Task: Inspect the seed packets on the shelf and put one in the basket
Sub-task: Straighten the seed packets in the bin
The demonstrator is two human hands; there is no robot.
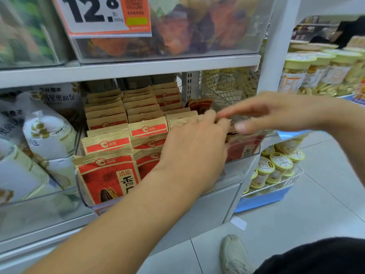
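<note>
Nearest, the left hand (pixel 194 143) is laid among upright seed packets (pixel 107 143) on the shelf (pixel 128 71), fingers curled; its hold cannot be told. Extended fingers of the right hand (pixel 276 113) are blurred, nothing visibly held.

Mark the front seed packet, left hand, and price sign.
front seed packet (pixel 107 175): head view, on its red printed face.
left hand (pixel 194 147): head view, back of the hand.
price sign (pixel 94 12): head view, white area with black digits.

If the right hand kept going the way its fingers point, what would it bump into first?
Most likely the left hand: the right hand points leftward at its fingertips, above the seed packets. They look nearly touching, though blur hides the depth.
</note>
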